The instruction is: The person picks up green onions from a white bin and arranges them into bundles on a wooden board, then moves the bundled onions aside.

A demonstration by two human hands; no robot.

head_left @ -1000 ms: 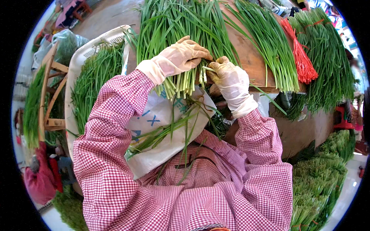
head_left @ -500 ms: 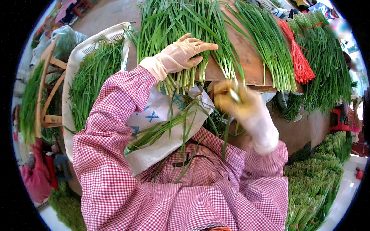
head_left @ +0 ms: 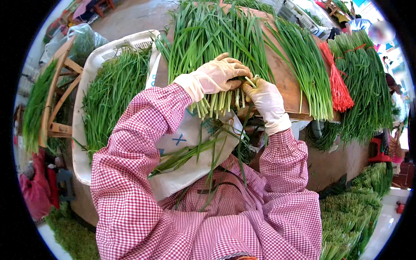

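A broad layer of garlic chives (head_left: 203, 37), green leaves with pale stalk ends, lies on the wooden board in front of me, stalks toward me. My left hand (head_left: 219, 76), in a thin pale glove, rests across the stalks with its fingers bent and closed round a few of them. Close at its fingertips, my gloved right hand (head_left: 265, 99) is closed in a pinch on pale chive stalks (head_left: 250, 81). Its fingertips are yellowish. Loose chive leaves (head_left: 186, 156) lie on the white sack (head_left: 173, 180) over my lap.
On the board (head_left: 286, 69) to the right lie a smaller row of chives (head_left: 299, 60), red ties (head_left: 338, 84) and tied bundles (head_left: 364, 86). A white crate (head_left: 80, 143) of chives stands left, beside a wooden chair (head_left: 56, 91). More bundles (head_left: 351, 212) stand on the floor at lower right.
My right hand has moved up and in to meet the left. My left fingers, stretched out before, are now bent over the stalks. The view has shifted slightly.
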